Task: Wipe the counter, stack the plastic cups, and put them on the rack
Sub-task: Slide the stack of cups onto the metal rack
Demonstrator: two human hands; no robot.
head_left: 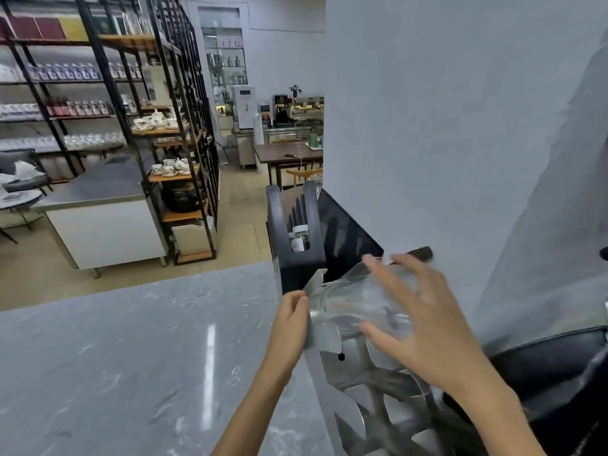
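Head view: counter (131, 357) bare, glossy, likely wiped. Rack (358, 380) stood at counter's right edge. Cups (362, 304), clear, tilted on side over rack's top, probably for slotting in. Right hand (427, 324) wrapped round cups; left hand (292, 320) pinched rack's edge, apparently steadying it.

Grey marble counter (131, 357), metal rack (362, 390)
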